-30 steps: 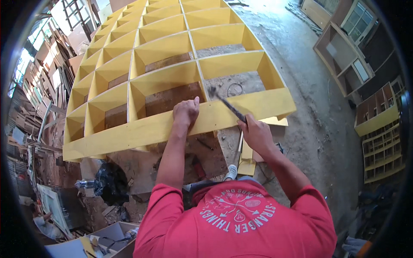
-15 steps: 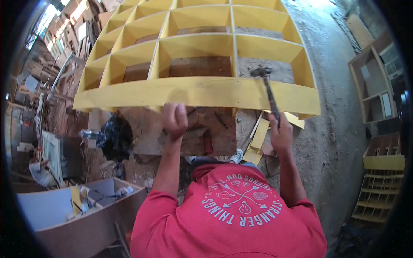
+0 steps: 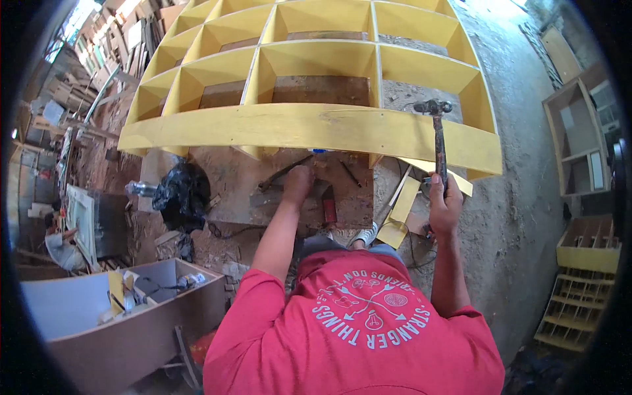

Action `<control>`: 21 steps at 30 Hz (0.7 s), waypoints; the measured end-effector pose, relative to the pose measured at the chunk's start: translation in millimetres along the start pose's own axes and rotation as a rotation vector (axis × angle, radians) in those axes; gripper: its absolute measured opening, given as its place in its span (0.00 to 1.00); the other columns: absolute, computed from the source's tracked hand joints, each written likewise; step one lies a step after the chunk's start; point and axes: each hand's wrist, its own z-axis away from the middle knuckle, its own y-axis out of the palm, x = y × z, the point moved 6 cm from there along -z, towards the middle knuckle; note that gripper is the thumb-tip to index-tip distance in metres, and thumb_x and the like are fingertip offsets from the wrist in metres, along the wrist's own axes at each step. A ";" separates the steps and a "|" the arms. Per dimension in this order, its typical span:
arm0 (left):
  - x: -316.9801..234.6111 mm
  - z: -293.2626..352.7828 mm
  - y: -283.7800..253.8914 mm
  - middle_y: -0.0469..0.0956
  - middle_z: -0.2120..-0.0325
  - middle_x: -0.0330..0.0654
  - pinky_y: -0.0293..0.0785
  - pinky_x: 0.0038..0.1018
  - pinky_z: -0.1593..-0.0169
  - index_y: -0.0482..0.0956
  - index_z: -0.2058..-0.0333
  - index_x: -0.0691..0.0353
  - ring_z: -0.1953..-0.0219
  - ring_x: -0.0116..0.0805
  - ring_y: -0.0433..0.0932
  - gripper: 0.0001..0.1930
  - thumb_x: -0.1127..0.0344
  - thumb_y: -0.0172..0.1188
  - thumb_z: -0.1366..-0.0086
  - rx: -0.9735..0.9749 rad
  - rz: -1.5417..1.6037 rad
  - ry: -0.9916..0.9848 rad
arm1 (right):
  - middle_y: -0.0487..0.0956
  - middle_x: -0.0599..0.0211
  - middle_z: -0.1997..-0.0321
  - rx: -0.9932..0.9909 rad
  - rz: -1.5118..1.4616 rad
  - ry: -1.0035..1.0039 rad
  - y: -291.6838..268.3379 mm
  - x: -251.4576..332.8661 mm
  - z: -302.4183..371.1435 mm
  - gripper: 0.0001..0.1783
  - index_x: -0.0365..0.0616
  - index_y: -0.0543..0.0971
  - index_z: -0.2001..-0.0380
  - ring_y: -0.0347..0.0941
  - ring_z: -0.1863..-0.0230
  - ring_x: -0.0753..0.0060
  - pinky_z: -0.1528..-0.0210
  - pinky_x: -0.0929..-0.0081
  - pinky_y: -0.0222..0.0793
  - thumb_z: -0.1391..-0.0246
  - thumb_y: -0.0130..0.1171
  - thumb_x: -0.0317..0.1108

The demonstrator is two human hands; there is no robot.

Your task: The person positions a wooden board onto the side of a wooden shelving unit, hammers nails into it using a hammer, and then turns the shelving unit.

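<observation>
Left hand (image 3: pixel 299 184) had come off yellow board (image 3: pixel 296 126), leaving it unbraced; left grip: couldn't tell; right hand (image 3: pixel 446 205) clenched hammer (image 3: pixel 440 138).

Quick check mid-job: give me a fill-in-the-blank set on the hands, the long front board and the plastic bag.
1. The right hand grips a ____.
2. The colour of the long front board on the gridded shelving frame is ____.
3. Judged sideways across the view, the black plastic bag lies to the ____ of the left hand.

Missing words: hammer; yellow; left.
</observation>
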 end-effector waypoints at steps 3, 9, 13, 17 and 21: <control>20.0 1.4 3.1 0.86 0.55 0.58 0.80 0.50 0.50 0.90 0.55 0.56 0.51 0.62 0.85 0.13 0.66 0.66 0.37 -0.247 0.175 0.069 | 0.68 0.81 0.76 -0.026 0.016 0.025 6.1 29.0 24.8 0.15 0.39 0.82 0.57 0.61 0.72 0.86 0.71 0.77 0.58 0.24 0.57 0.41; -8.5 4.8 -13.1 0.87 0.55 0.57 0.80 0.52 0.45 0.84 0.43 0.58 0.49 0.62 0.84 0.20 0.67 0.63 0.34 -0.065 0.129 0.184 | 0.70 0.75 0.74 -0.159 0.154 0.067 -17.0 29.5 61.1 0.16 0.39 0.81 0.57 0.64 0.70 0.80 0.67 0.71 0.64 0.25 0.58 0.43; -17.8 19.7 -29.8 0.87 0.54 0.55 0.82 0.51 0.48 0.83 0.43 0.58 0.51 0.59 0.86 0.19 0.59 0.63 0.30 -0.159 0.311 0.146 | 0.70 0.82 0.77 -0.305 0.209 -0.016 -37.5 32.2 88.4 0.16 0.41 0.82 0.60 0.63 0.77 0.89 0.76 0.78 0.59 0.24 0.59 0.44; -60.3 45.8 -18.0 0.87 0.55 0.58 0.83 0.47 0.49 0.84 0.46 0.62 0.52 0.58 0.87 0.19 0.58 0.67 0.31 -0.046 0.373 0.386 | 0.73 0.69 0.75 -0.399 0.163 0.143 -68.4 19.2 107.7 0.18 0.39 0.82 0.58 0.67 0.71 0.77 0.66 0.68 0.67 0.26 0.60 0.46; -148.8 88.7 -30.6 0.89 0.58 0.49 0.83 0.33 0.47 0.85 0.49 0.67 0.55 0.36 0.88 0.15 0.67 0.70 0.31 0.184 0.669 0.460 | 0.73 0.66 0.76 -0.482 0.183 0.183 -109.0 0.1 98.1 0.20 0.38 0.82 0.58 0.68 0.71 0.74 0.66 0.66 0.67 0.26 0.59 0.48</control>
